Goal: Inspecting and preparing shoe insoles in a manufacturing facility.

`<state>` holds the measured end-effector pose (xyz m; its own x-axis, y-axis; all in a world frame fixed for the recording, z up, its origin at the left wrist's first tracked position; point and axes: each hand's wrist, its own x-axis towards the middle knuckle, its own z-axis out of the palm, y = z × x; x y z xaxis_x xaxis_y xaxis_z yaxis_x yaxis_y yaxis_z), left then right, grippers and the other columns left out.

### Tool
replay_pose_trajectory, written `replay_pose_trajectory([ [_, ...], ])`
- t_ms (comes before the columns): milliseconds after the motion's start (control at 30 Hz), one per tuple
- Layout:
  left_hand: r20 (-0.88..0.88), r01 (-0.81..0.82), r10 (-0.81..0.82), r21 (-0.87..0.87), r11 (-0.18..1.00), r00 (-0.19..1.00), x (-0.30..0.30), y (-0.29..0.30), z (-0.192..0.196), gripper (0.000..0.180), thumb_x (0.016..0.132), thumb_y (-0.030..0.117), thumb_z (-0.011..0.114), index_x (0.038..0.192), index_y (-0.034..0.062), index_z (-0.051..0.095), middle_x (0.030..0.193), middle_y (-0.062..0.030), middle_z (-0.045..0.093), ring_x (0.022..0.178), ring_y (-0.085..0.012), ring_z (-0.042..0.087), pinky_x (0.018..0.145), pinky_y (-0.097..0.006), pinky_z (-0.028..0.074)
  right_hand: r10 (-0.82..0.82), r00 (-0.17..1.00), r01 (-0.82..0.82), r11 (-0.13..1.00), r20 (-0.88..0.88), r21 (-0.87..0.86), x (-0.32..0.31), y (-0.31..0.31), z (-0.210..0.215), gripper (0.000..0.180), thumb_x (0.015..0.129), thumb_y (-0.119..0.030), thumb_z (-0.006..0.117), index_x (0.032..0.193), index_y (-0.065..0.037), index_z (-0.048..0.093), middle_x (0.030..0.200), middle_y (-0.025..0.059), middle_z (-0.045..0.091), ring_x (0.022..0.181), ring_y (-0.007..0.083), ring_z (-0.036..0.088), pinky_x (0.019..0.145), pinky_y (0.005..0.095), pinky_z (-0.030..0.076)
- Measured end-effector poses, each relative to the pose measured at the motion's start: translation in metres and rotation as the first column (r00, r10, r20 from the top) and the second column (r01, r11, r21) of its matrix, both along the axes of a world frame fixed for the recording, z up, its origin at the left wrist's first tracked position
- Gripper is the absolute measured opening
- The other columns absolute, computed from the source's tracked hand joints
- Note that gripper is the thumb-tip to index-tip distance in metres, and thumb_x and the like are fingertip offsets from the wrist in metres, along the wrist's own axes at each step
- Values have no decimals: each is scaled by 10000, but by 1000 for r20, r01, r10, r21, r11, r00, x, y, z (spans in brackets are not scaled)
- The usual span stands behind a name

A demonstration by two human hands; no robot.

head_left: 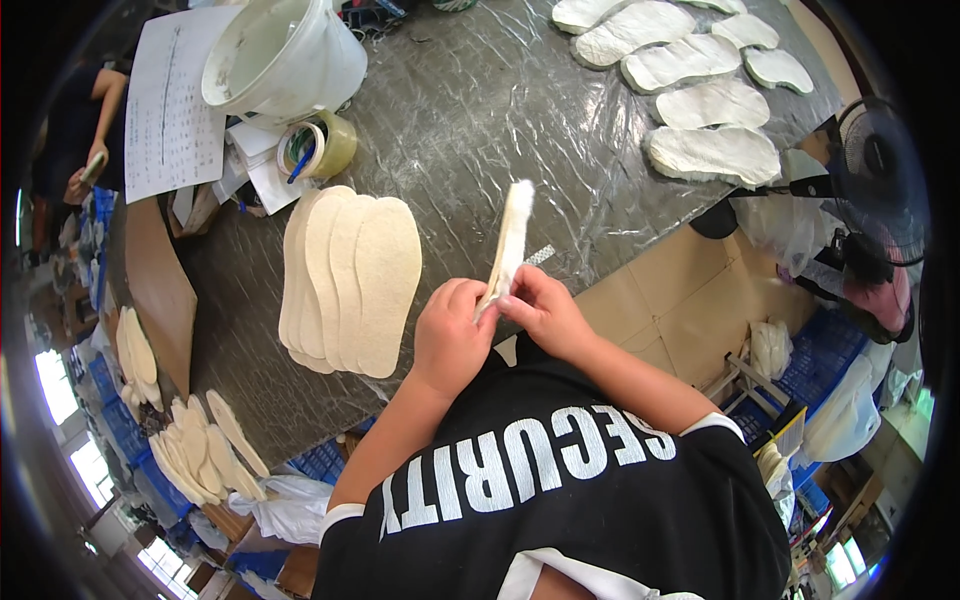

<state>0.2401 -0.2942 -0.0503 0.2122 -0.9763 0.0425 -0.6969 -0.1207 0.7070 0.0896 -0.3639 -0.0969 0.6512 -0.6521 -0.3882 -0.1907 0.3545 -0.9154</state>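
Between my two hands, close to my chest at the table's near edge, stands a cream insole [513, 235], seen edge-on with a white fluffy side. My left hand [452, 325] pinches its lower end from the left, fingers closed. The closed fingers of my right hand [545, 310] grip the same end from the right. To the left of my left hand lies a fanned stack of beige insoles [388, 285] on the dark plastic-covered table [450, 130]. White fluffy insoles [712, 155] are laid out at the far right of the table.
A white bucket [335, 65] stands at the far left, beside tape rolls [325, 145] with a blue pen and a written sheet [170, 110]. More insoles [205, 450] are piled at the lower left. A black fan [870, 170] stands at right. Another person's hand [78, 187] holds a phone at far left.
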Motion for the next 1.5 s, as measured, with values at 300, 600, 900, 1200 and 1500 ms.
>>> replay_pose_trajectory([
  [300, -761, -24, 406, 458, 888, 505, 16, -12, -35, 297, 892, 205, 702, 1030, -9, 549, 859, -71, 661, 712, -113, 634, 624, -227, 517, 2, 970, -132, 846, 245, 517, 9, -23, -24, 133, 966, -209, 591, 1002, -81, 584, 901, -6, 608, 798, 81, 549, 711, 259, 468],
  [600, -613, -66, 489, 580, 812, 621, 22, -19, -35, 144, 913, 104, 628, 960, -21, 575, 811, -77, 661, 668, -115, 635, 588, -243, 524, 145, 989, -147, 986, 29, 78, 19, -19, -47, 189, 971, -181, 526, 881, -23, 579, 718, 2, 552, 652, 96, 491, 586, 295, 421],
  [900, -590, -93, 432, 516, 852, 682, 21, -9, -31, 78, 925, 51, 594, 943, -25, 587, 825, -70, 661, 682, -107, 635, 596, -249, 536, 189, 978, -201, 966, 88, 163, 20, -33, -21, 280, 941, -263, 597, 869, 4, 557, 723, 46, 573, 678, 109, 505, 589, 305, 431],
  [1200, -780, -14, 332, 384, 923, 530, 33, -10, -39, 46, 927, 19, 567, 915, -14, 597, 807, -40, 649, 699, -69, 606, 637, -219, 503, 297, 955, -295, 951, 7, -91, 30, -40, -39, 210, 951, -175, 588, 848, 8, 599, 686, 18, 585, 625, 84, 474, 565, 290, 421],
  [1500, -800, -56, 480, 495, 867, 361, 42, -7, -40, 65, 929, 36, 578, 972, -10, 591, 852, -37, 646, 702, -91, 594, 673, -230, 498, -158, 967, 39, 869, 202, 493, 39, -17, -31, 246, 991, -203, 519, 990, 12, 640, 855, 5, 643, 758, 75, 574, 679, 252, 479],
])
